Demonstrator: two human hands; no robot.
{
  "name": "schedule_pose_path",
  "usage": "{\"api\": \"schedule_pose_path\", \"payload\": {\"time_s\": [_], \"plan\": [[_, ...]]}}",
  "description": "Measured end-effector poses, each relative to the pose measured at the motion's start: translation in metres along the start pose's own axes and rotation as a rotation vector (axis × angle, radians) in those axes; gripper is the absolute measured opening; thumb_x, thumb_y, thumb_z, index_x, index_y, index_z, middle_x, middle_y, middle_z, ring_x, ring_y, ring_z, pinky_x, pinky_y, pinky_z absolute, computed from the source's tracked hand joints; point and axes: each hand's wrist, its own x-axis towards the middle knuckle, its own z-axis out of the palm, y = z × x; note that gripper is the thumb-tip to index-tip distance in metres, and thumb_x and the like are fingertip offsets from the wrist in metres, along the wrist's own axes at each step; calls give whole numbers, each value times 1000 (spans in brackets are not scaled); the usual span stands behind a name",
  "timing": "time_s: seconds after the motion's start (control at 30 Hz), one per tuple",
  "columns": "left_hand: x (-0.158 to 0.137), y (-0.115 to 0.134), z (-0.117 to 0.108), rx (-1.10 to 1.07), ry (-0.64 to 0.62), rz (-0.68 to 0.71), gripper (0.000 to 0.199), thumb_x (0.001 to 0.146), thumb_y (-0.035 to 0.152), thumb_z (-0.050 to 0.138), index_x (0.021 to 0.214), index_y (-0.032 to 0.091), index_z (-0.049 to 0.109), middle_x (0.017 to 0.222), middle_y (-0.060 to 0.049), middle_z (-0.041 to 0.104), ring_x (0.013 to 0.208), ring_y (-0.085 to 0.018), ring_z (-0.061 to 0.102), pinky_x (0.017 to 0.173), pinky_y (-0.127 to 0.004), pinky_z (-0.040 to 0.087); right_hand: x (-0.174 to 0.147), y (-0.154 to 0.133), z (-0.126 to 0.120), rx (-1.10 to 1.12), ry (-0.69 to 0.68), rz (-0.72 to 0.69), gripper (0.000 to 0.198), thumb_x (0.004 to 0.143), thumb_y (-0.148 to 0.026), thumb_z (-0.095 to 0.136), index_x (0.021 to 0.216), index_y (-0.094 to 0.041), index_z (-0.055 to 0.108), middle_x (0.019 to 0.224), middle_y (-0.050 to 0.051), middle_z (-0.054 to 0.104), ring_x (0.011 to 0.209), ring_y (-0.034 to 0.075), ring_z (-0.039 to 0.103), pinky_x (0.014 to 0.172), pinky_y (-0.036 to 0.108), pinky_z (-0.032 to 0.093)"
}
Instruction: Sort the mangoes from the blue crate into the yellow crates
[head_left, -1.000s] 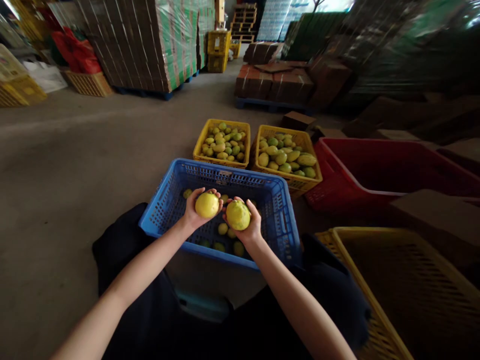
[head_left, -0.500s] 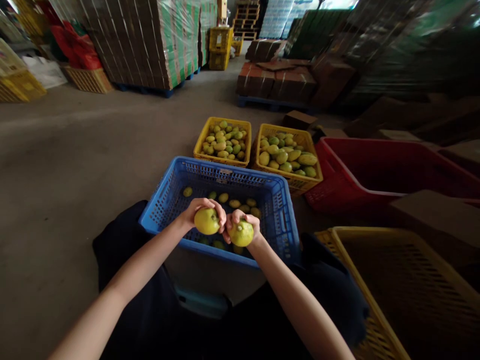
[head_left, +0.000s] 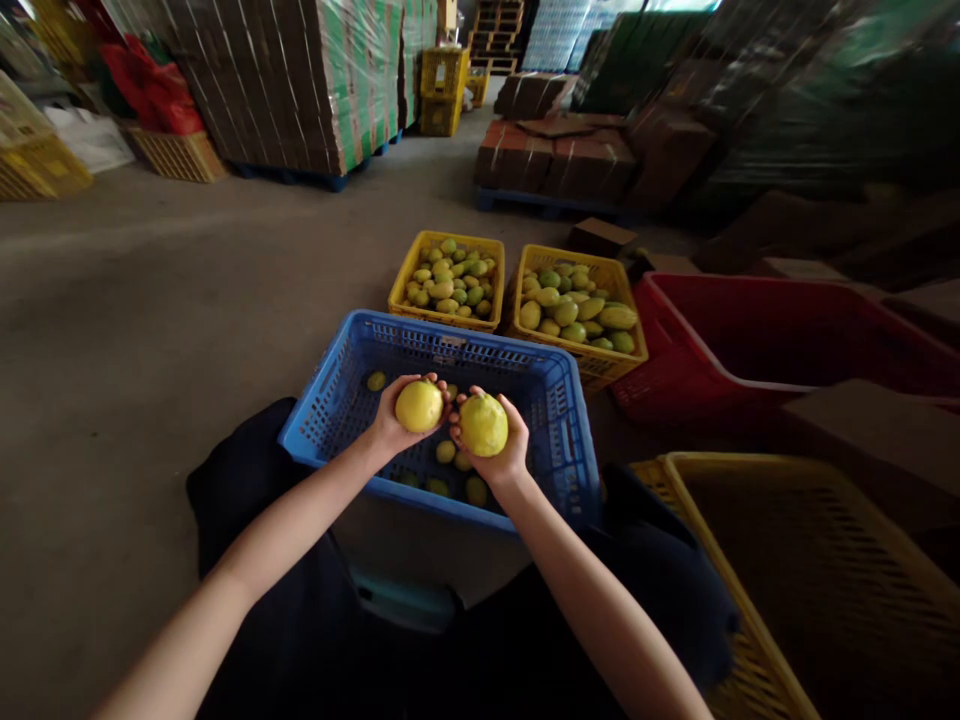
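Note:
My left hand (head_left: 391, 420) is closed around a yellow lemon (head_left: 418, 406), its fingers curled beneath and behind the fruit. Beside it, my right hand (head_left: 511, 455) cups a second, slightly greener lemon (head_left: 484, 425) from below and the side. Both hands are over a blue plastic crate (head_left: 330, 390) with slotted walls, their fingertips close together. Several lemons lie on the crate's floor, among them one at the far left (head_left: 376, 381) and one at the near side (head_left: 476, 490). My hands hide part of the crate's contents.
Beyond the blue crate stand two yellow crates of lemons, one on the left (head_left: 401, 300) and one on the right (head_left: 637, 345). A red bin (head_left: 697, 350) and another yellow crate (head_left: 720, 560) are to my right. Wrapped box stacks (head_left: 360, 90) stand farther back.
Both hands have turned the lemons and moved slightly up and away from me. The lemons' stem ends faced me before; now smooth sides show. More fruit in the crate is visible below my hands.

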Motion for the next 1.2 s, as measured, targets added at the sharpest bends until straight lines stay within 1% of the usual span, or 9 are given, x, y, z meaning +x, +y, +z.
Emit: {"api": "schedule_pose_path", "payload": {"time_s": [0.17,0.43,0.67,0.77,0.9,1.0,1.07,1.13,1.2], "plan": [[11,-7,-7,-209,152,65,24,79,21,49,95,16,65,87,-7,70,85,-19,68,77,-34,56,9,0,-11,89,263,-102,23,74,-36,55,91,-23,63,92,3,72,83,19,67,69,34,56],[26,-9,-30,-237,325,81,27,75,17,47,97,13,64,80,-9,70,78,-21,69,71,-35,57,17,-14,-30,112,371,-175,23,70,-34,55,87,-21,65,81,4,72,84,20,68,73,36,58],[30,-24,-83,125,662,-1,20,83,25,40,83,23,59,58,-1,61,53,-17,64,55,-30,54,13,-45,-33,152,383,-241,17,65,-32,53,77,-23,61,68,0,72,77,15,70,73,28,58],[32,-28,-90,299,754,-92,26,86,27,33,81,27,58,47,1,50,39,-18,54,44,-33,48,13,-49,-37,142,348,-259,17,64,-32,53,77,-24,61,70,0,72,77,15,70,74,27,58],[64,15,-48,547,765,-50,24,89,34,35,92,24,57,57,-1,55,49,-19,56,50,-33,48,15,-51,-34,93,257,-296,13,66,-31,54,75,-24,59,67,0,71,78,18,70,72,32,59],[105,78,9,725,728,105,37,92,46,28,115,24,47,89,-5,63,72,-20,63,61,-32,51,13,-53,-23,255,398,-244,18,71,-28,49,84,-22,60,66,2,70,74,20,70,65,33,59],[123,117,39,856,718,183,50,92,54,22,127,23,38,112,-9,59,88,-22,63,66,-31,51,9,-54,-14,359,482,-195,22,76,-27,46,91,-20,60,66,3,69,72,21,70,60,32,59],[127,141,52,995,717,200,55,91,56,19,133,22,33,125,-13,53,100,-23,61,69,-29,51,5,-56,-8,404,505,-170,24,79,-27,44,95,-19,60,65,4,69,70,21,69,58,30,58],[114,147,45,1138,688,160,53,91,53,21,131,21,37,129,-13,52,104,-22,59,70,-27,50,1,-56,-5,402,500,-166,25,81,-27,44,97,-19,61,64,4,68,69,20,69,59,30,58]]}}
